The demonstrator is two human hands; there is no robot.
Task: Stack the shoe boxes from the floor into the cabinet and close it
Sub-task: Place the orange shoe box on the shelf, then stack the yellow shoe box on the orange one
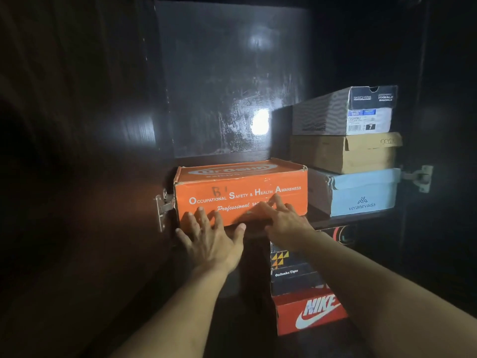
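Pressing flat against the orange box (240, 192) front, both hands, left (211, 239) and right (281, 223), were open, gripping nothing. The cardboard looked stiff, fairly heavy; best held by its sides.

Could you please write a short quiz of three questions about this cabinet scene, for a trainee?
1. True or false: both hands lie flat against the front of the orange box.
2. Which box sits on top of the stack at the right of the shelf? A) the light blue box B) the brown box C) the grey Skechers box
3. Fill in: under the shelf, the lowest box in view is the red ____ box.

Key
1. True: the left hand and the right hand press on it with open fingers.
2. C
3. Nike
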